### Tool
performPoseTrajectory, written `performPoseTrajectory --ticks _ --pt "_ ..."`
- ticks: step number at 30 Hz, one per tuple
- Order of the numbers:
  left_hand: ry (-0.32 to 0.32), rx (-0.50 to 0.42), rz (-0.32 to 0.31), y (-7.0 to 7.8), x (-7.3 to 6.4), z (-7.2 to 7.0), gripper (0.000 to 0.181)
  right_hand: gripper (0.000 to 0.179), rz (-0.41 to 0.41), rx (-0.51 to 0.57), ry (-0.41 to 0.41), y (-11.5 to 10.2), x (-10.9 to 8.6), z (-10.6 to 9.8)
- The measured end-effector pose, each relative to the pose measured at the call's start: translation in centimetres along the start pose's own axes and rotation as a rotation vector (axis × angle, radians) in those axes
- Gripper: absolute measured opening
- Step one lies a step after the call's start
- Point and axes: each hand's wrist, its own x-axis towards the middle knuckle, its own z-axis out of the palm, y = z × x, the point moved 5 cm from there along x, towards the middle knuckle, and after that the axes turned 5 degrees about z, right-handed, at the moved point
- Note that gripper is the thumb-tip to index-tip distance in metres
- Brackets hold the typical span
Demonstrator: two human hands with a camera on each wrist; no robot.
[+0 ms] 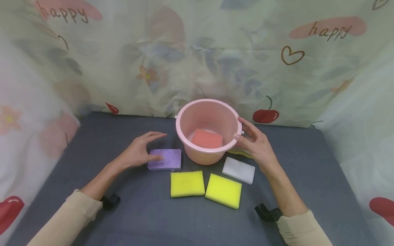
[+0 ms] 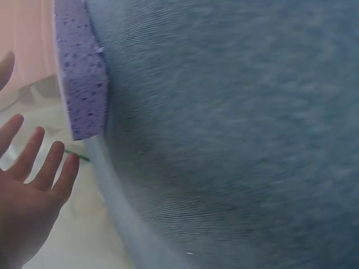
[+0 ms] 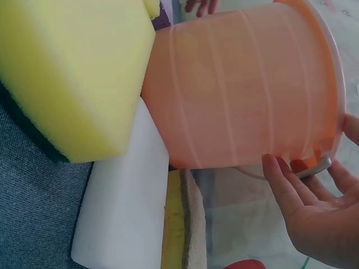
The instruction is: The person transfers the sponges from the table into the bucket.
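Note:
A pink bucket stands upright at the back of the table with a coral-red sponge on its bottom. My right hand grips the bucket's right side, thumb at the rim and fingers by the handle joint, as the right wrist view also shows. Over the purple sponge my left hand is spread, fingers apart and nothing held. In the left wrist view those fingers lie off the end of the purple sponge.
Two yellow sponges lie in front of the bucket. Beside them is a white sponge, and a yellow-edged sponge sits partly hidden behind my right hand. A printed curtain hangs along the table's back edge.

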Motion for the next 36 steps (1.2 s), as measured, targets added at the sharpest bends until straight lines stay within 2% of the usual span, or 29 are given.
performPoseTrajectory --ticks 7,14,22,31,36 --pt "-0.033 -0.081 -0.056 -1.0 -0.8 1.0 0.081 0.066 -0.003 0.004 -0.001 -0.1 0.1 0.0" --pt "-0.093 -0.092 -0.063 -1.7 -1.1 1.9 0.083 0.066 0.001 0.009 0.006 -0.1 0.0 -0.1" --pt "-0.148 -0.032 -0.054 -1.5 -1.2 2.7 0.081 0.066 -0.007 0.0 -0.002 -0.1 0.2 0.0" --pt "-0.157 0.027 -0.034 -1.2 -1.1 3.4 0.084 0.065 -0.007 0.002 0.006 0.1 0.1 0.1" --pt "-0.157 0.043 -0.059 -1.3 -0.9 3.7 0.083 0.066 -0.011 -0.017 0.015 0.2 0.0 0.0"
